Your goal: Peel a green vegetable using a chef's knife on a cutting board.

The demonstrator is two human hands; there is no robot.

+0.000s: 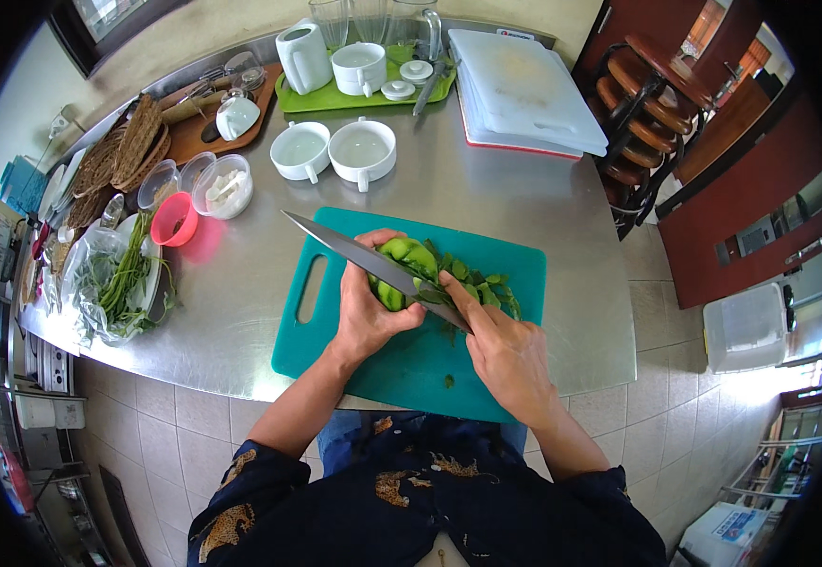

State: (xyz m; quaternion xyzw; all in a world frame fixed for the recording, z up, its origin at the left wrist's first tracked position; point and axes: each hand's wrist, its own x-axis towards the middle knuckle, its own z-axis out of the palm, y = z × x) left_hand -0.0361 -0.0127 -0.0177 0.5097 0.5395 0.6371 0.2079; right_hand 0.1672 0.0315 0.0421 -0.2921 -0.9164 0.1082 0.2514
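Observation:
A teal cutting board (383, 369) lies slightly turned on the steel table in front of me. My left hand (366, 300) is closed around a lobed green vegetable (409, 253), perhaps a tomato or pepper, above the board's middle. My right hand (507, 354) grips a large kitchen knife (354, 250), its index finger stretched along the blade. The blade slants across the vegetable, its tip pointing to the far left; the handle is hidden in my hand. Loose green leaves (488, 288) lie on the board right of the vegetable, partly behind my right hand.
At left, leafy stems (132, 274) lie on a plate beside a plastic bag, near a pink bowl (175, 219) and a clear tub (223, 187). Two white handled bowls (362, 151) stand beyond the board. Stacked white boards (529, 90) and a green tray (321, 99) are farther back.

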